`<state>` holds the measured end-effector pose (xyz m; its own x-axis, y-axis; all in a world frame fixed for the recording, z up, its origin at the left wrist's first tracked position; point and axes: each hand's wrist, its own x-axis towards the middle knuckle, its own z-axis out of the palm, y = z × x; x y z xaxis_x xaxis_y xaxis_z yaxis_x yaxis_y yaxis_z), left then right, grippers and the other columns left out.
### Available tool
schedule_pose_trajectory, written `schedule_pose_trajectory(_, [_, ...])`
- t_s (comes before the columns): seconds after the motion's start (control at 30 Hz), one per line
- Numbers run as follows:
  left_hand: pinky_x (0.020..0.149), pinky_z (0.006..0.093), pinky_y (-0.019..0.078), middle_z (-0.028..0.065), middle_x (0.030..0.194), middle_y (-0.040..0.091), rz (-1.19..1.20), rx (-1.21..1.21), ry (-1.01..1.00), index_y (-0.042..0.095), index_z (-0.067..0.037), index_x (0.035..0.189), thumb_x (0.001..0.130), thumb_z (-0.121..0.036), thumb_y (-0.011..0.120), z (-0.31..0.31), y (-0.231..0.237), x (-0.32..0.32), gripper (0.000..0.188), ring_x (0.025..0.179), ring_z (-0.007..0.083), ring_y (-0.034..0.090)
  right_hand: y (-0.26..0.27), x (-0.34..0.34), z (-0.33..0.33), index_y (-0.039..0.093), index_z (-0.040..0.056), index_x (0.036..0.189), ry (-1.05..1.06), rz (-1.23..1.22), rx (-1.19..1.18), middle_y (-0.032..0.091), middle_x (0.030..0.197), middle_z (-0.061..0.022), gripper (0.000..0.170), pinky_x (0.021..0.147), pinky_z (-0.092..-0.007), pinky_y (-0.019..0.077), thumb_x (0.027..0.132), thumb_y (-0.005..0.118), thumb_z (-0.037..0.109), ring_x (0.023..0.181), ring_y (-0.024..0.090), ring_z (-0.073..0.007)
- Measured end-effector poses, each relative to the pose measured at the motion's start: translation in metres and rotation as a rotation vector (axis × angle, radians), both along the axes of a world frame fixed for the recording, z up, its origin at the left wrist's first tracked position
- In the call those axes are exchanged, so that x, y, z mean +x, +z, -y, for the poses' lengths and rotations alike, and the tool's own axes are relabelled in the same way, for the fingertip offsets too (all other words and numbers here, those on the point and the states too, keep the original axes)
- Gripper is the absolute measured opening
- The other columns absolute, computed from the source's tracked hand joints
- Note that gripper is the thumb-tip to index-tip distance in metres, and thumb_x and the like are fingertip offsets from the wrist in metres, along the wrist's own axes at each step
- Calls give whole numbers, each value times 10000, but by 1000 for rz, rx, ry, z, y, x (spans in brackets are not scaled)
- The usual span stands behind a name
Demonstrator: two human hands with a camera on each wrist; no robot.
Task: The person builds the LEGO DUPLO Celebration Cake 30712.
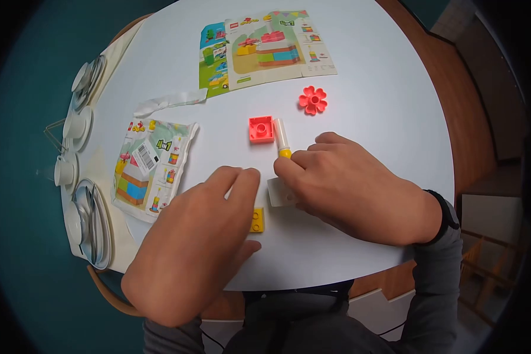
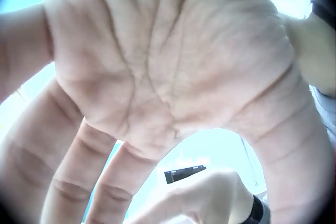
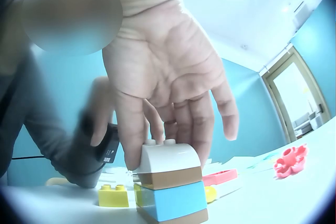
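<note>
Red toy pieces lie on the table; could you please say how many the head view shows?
2: the square brick beside the white stick, and the flower farther up and to the right. Others may be hidden under the left hand or right hand.

Washed-out wrist views, dark fisheye corners

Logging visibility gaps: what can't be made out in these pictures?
Head view: part of the yellow brick, behind the left hand.
Head view: lower layers of the brick stack, under its white top and the right hand.
Left wrist view: left fingertips, beyond picture edges.
Head view: barcode sticker, too small to read.
</note>
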<state>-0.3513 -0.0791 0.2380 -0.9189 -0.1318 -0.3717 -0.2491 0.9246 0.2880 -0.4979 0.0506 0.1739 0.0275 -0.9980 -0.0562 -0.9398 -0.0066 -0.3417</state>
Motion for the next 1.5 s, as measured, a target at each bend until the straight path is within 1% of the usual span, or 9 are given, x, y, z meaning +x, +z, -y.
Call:
schedule_pose_trajectory(0.07, [685,406,539,187,964,521,-62,-12,-91,453,11,1004,686,-28,781,6,-16,3,458,812,346,612,0,-1,1,486,13,845,17,-65,-4,606,753,-142,174,719,-378,473,782,642,56,702,606,-323])
schedule_pose_trajectory(0.17, [635,392,549,173,948,483,-32,-84,-120,447,12,999,685,-24,773,0,-39,2,455,764,334,604,-3,-3,1,484,6,868,-62,-80,-60,606,760,-145,230,700,-395,479,764,681,62,695,603,-340])
schedule_pose_trajectory(0.2, [563,327,554,148,943,457,-80,-165,-143,463,0,952,657,-27,783,-1,-49,1,437,729,253,605,-3,-4,1,484,6,868,-55,-76,-57,606,760,-145,230,700,-395,479,764,681,62,695,603,-340])
schedule_pose_trajectory(0.4, [514,214,526,106,881,509,69,-252,-251,530,-10,839,600,-28,774,1,-75,-7,342,736,134,616,-6,-24,4,497,1,922,-119,20,-132,646,833,-168,352,663,-432,493,750,771,140,755,642,-357])
schedule_pose_trajectory(0.5, [538,242,540,118,851,547,95,-271,-284,544,2,825,620,-15,749,3,-81,-7,290,744,177,646,-2,-28,10,514,0,909,-136,-5,116,642,785,-163,334,662,-438,491,782,755,191,724,636,-365])
schedule_pose_trajectory(0.7, [696,384,537,172,889,563,-117,-21,-173,516,32,947,710,1,708,31,-43,-9,306,818,337,631,0,-30,7,557,-36,894,-72,25,86,642,732,-171,337,684,-414,518,833,702,261,723,650,-345])
schedule_pose_trajectory(1.03, [749,342,523,126,963,642,-429,56,-172,592,-14,1014,639,20,745,53,-20,-12,407,843,291,640,15,-40,-5,570,-26,984,-115,7,146,645,871,-173,385,803,-412,498,764,775,215,921,624,-333])
schedule_pose_trajectory(1.1, [747,337,529,129,954,651,-439,70,-187,594,-15,1025,636,10,753,53,-19,-11,421,838,281,653,21,-43,-7,570,5,1180,-146,15,165,673,1045,-175,555,821,-402,527,711,815,171,950,653,-333])
schedule_pose_trajectory(1.5, [722,319,547,121,957,673,-527,73,-256,629,-22,1002,608,-7,797,57,-21,-17,428,864,253,675,26,-55,-20,597,25,1154,-204,-37,23,687,1032,-142,548,844,-394,549,673,836,136,970,667,-292])
